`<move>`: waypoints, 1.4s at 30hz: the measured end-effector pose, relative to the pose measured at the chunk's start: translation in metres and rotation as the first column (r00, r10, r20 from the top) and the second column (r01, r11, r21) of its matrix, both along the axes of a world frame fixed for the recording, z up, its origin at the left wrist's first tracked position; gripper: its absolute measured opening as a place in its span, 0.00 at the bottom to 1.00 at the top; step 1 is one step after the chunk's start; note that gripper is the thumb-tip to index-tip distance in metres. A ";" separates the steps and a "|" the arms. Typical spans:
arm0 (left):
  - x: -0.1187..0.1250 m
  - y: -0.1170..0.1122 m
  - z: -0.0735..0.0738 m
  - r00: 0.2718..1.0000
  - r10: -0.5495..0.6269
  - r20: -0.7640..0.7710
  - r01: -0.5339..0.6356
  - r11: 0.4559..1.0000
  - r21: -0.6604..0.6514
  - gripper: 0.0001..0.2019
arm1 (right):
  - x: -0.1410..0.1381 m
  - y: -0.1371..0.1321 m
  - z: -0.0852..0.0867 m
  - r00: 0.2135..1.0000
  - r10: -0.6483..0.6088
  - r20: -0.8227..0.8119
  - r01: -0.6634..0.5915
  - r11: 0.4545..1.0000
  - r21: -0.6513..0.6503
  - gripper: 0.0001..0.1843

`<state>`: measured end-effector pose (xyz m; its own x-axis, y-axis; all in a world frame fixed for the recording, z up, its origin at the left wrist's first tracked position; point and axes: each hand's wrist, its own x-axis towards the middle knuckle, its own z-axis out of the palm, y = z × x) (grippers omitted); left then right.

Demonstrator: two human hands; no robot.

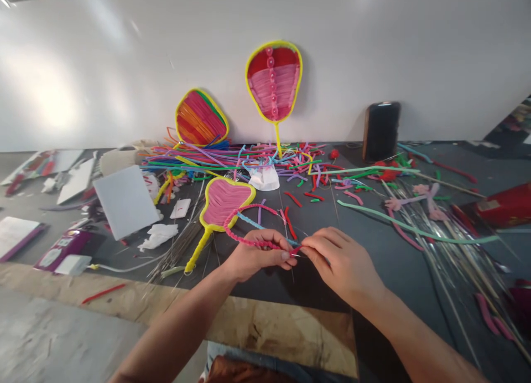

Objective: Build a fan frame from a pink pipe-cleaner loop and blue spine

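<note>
Both hands meet above the table's front part. My left hand [265, 253] is closed, pinching a pink pipe cleaner [251, 207] that curves up and back in an open loop with a twisted look. My right hand [342, 261] is closed at the pink strand's near end, thumb and fingertips pressed together beside the left fingertips. A thin bare wire end shows between the hands. A light blue pipe cleaner [249, 221] runs behind the loop toward the fingers; whether it is held I cannot tell. Just behind lies a pink fan [224, 203] with a yellow rim and handle.
Two more yellow-rimmed fans, one pink and red [285, 84], one orange and red [199, 120], lean on the white wall. A phone [380, 131] stands at right. Pipe cleaner piles [232, 159], wire stems [435, 244], a white card [125, 203] and a red box [504, 206] surround the hands.
</note>
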<state>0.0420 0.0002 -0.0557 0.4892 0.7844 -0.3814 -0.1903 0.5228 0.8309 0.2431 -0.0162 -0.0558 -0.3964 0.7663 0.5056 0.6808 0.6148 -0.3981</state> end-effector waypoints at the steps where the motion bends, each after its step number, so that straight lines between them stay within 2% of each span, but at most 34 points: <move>1: 0.000 0.000 0.000 1.000 0.003 0.001 -0.003 1.000 -0.004 0.12 | 0.000 0.000 -0.001 1.000 0.001 -0.006 -0.001 1.000 0.004 0.09; 8: 0.003 0.000 0.002 0.999 0.039 -0.010 -0.040 0.998 -0.039 0.14 | -0.003 0.000 0.000 0.997 -0.002 -0.072 0.005 0.999 0.032 0.07; 12: 0.003 0.001 0.003 0.998 0.061 -0.017 -0.061 0.998 -0.005 0.13 | -0.003 -0.002 0.000 0.995 0.008 -0.100 -0.003 0.999 0.050 0.06; 18: 0.003 0.000 -0.001 0.995 0.095 -0.003 -0.094 0.993 0.075 0.12 | -0.007 -0.006 0.004 1.000 -0.028 -0.006 0.029 0.982 0.188 0.04; 23: 0.004 -0.002 -0.004 0.991 0.130 0.021 -0.131 0.984 0.119 0.11 | -0.009 -0.011 0.009 0.998 0.024 0.056 -0.037 0.970 0.241 0.03; 26: 0.005 -0.003 -0.002 0.986 0.162 0.041 -0.166 0.979 0.116 0.12 | -0.010 -0.012 0.009 0.996 0.037 0.078 -0.056 0.967 0.250 0.03; 31: 0.007 -0.004 0.000 0.979 0.200 0.024 -0.202 0.975 0.088 0.12 | -0.011 -0.012 0.004 0.994 -0.011 0.110 -0.015 0.972 0.233 0.05; 36: 0.006 -0.004 -0.004 0.984 0.178 0.018 -0.179 0.975 0.134 0.11 | -0.011 -0.010 0.001 0.995 -0.009 0.103 -0.016 0.973 0.232 0.05; 42: 0.006 -0.005 -0.008 0.985 0.169 0.043 -0.174 0.975 0.140 0.11 | -0.014 -0.007 0.002 0.998 -0.051 0.030 0.041 0.966 0.255 0.02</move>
<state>0.0476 -0.0049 -0.0640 0.3525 0.9027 -0.2466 -0.2933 0.3568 0.8869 0.2290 -0.0237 -0.0542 -0.3855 0.6323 0.6720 0.7217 0.6604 -0.2073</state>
